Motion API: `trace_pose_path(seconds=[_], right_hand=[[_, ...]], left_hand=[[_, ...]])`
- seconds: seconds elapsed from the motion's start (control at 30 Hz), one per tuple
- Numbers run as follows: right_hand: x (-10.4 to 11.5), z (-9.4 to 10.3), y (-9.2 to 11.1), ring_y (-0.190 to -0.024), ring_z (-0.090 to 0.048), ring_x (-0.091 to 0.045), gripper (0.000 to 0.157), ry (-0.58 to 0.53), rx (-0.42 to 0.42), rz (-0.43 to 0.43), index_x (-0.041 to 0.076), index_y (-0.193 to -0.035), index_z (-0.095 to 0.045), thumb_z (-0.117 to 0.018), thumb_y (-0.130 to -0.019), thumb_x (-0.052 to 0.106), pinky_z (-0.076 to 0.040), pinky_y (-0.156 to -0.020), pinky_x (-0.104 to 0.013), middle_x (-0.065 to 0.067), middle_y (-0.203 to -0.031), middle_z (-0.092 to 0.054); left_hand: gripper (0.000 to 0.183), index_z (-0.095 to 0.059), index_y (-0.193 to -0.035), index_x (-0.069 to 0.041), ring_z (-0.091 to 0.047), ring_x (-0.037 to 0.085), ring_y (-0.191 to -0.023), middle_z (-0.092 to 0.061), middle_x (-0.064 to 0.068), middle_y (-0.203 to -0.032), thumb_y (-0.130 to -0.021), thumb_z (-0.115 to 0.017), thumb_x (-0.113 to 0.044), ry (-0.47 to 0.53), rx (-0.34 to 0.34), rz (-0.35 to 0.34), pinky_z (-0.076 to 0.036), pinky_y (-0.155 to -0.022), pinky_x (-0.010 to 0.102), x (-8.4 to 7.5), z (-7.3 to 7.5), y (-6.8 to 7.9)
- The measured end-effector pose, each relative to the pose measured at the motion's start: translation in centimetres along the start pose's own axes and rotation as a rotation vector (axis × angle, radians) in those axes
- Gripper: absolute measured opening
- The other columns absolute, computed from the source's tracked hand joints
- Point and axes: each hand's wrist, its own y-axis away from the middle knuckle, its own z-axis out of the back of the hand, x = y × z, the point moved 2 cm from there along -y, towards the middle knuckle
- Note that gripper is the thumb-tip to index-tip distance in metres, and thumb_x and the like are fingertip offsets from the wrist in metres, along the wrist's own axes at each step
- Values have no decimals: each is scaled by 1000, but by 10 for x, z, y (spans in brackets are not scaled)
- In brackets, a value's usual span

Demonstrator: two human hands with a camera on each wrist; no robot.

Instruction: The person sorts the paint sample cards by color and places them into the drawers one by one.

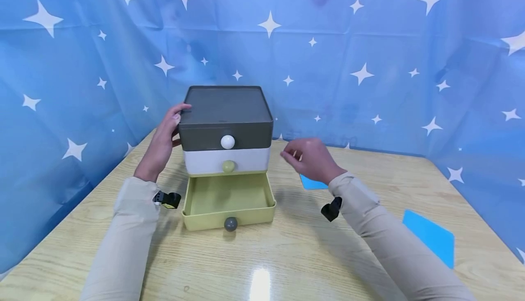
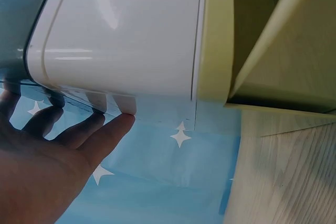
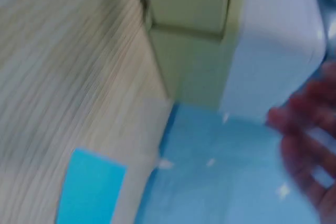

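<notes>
A small three-tier drawer unit stands on the table. Its dark grey top drawer has a white knob; the white middle drawer has a green knob. At the bottom, the yellow-green drawer is pulled out, with nothing inside and a grey knob in front. My left hand rests against the unit's left side near the top; in the left wrist view its fingertips touch the side. To the unit's right, my right hand hovers empty, fingers loosely bent; it is blurred in the right wrist view.
One blue card lies partly behind the right hand. Another blue card lies further right, beside the right forearm. A blue cloth with white stars hangs behind and beside the wooden table.
</notes>
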Motion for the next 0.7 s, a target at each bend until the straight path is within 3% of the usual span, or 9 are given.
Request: trace_pose_path(seconds=[0.07, 0.17, 0.33, 0.53, 0.7], right_hand=[[-19, -2, 2, -73, -70, -17, 16, 46, 116, -168, 7, -94, -76, -68, -95, 21, -58, -69, -35, -7, -85, -76], [-43, -5, 7, -88, -71, -27, 35, 109, 322, -397, 2, -113, -71, -68, -95, 32, -57, -80, -44, -16, -105, -75], [-69, -15, 22, -117, -61, -41, 72, 162, 613, -651, -1, -143, -49, -62, -95, 50, -52, -95, -55, -27, -138, -57], [-76, -27, 34, -128, -48, -52, 95, 174, 730, -779, 5, -155, -32, -60, -88, 66, -46, -99, -62, -34, -152, -35], [-76, -34, 34, -129, -44, -57, 98, 189, 731, -815, 6, -157, -29, -62, -87, 66, -46, -98, -62, -35, -152, -34]], left_hand=[[54, -34, -154, -25, -25, 39, -152, -23, 8, -164, -108, -25, -51, -1, 3, -1, -26, -113, 70, 1, 0, 0], [55, -34, -154, -25, -25, 39, -152, -23, 8, -164, -108, -25, -52, -4, 2, 2, -26, -113, 70, 1, 0, 1], [54, -33, -155, -25, -26, 39, -152, -24, 9, -163, -108, -24, -51, -8, -1, 9, -26, -113, 70, 2, -1, 2], [54, -34, -154, -24, -26, 38, -152, -25, 8, -164, -108, -25, -51, -3, -3, 5, -26, -113, 70, 2, -1, 0], [54, -34, -155, -25, -27, 39, -152, -25, 8, -164, -108, -24, -50, -3, -7, 3, -27, -113, 70, 2, 0, 1]])
